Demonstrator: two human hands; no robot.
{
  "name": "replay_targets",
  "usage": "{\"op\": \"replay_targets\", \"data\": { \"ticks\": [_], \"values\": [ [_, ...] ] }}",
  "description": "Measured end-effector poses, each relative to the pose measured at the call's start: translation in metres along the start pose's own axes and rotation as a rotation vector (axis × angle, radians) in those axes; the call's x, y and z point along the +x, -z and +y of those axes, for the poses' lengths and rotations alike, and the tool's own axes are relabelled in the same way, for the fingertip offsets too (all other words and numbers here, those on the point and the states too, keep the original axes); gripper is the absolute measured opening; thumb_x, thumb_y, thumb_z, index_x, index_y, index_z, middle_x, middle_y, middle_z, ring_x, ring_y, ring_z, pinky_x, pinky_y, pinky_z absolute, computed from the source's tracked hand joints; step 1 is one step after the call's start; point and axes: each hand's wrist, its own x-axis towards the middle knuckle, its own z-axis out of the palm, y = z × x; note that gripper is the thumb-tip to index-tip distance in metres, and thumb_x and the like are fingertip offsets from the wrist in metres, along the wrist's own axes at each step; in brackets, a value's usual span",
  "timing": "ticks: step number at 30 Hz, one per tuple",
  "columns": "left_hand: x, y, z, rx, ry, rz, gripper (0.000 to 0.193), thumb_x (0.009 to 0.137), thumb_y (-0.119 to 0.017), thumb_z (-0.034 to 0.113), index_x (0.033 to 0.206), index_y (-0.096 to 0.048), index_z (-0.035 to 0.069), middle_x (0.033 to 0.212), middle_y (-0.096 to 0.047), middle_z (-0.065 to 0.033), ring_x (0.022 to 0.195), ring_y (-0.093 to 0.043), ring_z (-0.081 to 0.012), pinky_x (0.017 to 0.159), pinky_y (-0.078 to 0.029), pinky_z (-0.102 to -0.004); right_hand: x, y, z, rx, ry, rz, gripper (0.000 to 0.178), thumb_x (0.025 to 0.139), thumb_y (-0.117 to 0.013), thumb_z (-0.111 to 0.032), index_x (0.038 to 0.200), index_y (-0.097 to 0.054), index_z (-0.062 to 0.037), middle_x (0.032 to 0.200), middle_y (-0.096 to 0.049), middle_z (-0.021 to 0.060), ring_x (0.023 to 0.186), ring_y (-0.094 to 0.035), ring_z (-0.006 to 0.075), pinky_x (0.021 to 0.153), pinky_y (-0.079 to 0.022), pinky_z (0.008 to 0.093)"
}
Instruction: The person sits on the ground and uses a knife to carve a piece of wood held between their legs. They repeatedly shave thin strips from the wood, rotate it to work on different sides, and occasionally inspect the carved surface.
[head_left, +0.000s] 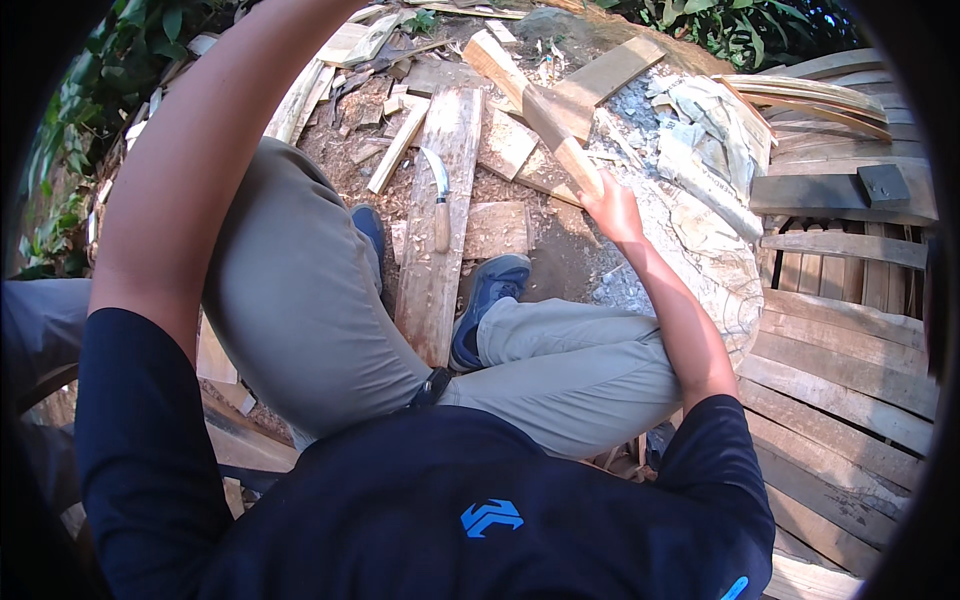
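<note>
While a slatted wooden surface (840,390) spreads to the right of the grip of the right hand (615,208), the left forearm (190,150), well to its left, runs out past the upper edge — left hand out of view, so its grip cannot be told. Left of the right-hand grip, a long flat plank (430,290) lies on chip-strewn ground. A long piece of wood (570,155) slants up and leftward from the grip, its near end closed within the right hand. Smallest, left of the grip and near its level — a knife (441,215) with curved blade and wooden handle, resting on the plank
</note>
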Motion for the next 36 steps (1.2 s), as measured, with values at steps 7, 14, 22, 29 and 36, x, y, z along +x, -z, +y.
{"op": "replay_targets", "data": {
  "ticks": [7, 14, 22, 29, 36],
  "values": [
    [-0.002, -0.004, -0.006, 0.014, -0.019, 0.005, 0.036, 0.103, -0.061, 0.032, 0.085, -0.067, 0.001, 0.070, -0.065, -0.0060, 0.058, -0.065, -0.0122, 0.052, -0.054, -0.0286, -0.003, -0.020, 0.009, 0.129, 0.003, -0.043, 0.048, 0.087, -0.078, -0.023, 0.127, -0.061, -0.0025, 0.104, -0.074, 0.0239, 0.099, -0.074, 0.0351, 0.086, -0.056, 0.0410],
    [0.000, -0.002, 0.003, 0.000, -0.079, 0.028, 0.035, 0.100, -0.063, 0.031, 0.085, -0.067, 0.000, 0.070, -0.066, -0.0076, 0.059, -0.066, -0.0137, 0.054, -0.054, -0.0295, -0.005, -0.017, 0.023, 0.152, -0.047, -0.234, 0.036, 0.085, -0.077, -0.016, 0.116, -0.066, -0.0017, 0.095, -0.073, 0.0183, 0.080, -0.071, 0.0279, 0.075, -0.055, 0.0389],
    [-0.006, 0.003, -0.004, 0.066, -0.091, 0.012, 0.036, 0.100, -0.062, 0.031, 0.084, -0.067, 0.000, 0.072, -0.066, -0.0077, 0.061, -0.067, -0.0150, 0.057, -0.056, -0.0307, 0.006, 0.008, -0.042, 0.590, -0.017, -0.008, 0.047, 0.087, -0.081, -0.015, 0.126, -0.059, -0.0016, 0.088, -0.069, 0.0063, 0.067, -0.062, 0.0112, 0.060, -0.050, 0.0269],
    [-0.005, 0.001, 0.003, -0.002, -0.084, 0.037, 0.039, 0.102, -0.061, 0.031, 0.079, -0.063, 0.000, 0.071, -0.065, -0.0078, 0.061, -0.068, -0.0153, 0.056, -0.056, -0.0311, -0.009, -0.019, -0.002, -0.001, -0.082, -0.252, 0.058, 0.081, -0.082, -0.018, 0.131, -0.058, -0.0018, 0.110, -0.072, 0.0257, 0.105, -0.071, 0.0386, 0.092, -0.055, 0.0422],
    [-0.003, 0.002, -0.001, -0.006, -0.111, 0.037, 0.039, 0.101, -0.062, 0.032, 0.079, -0.064, 0.000, 0.068, -0.065, -0.0078, 0.060, -0.069, -0.0157, 0.056, -0.056, -0.0317, -0.014, -0.014, -0.019, 0.133, -0.046, -0.229, 0.053, 0.082, -0.078, -0.018, 0.129, -0.061, -0.0019, 0.108, -0.073, 0.0247, 0.104, -0.072, 0.0364, 0.090, -0.055, 0.0425]
  ]
}}
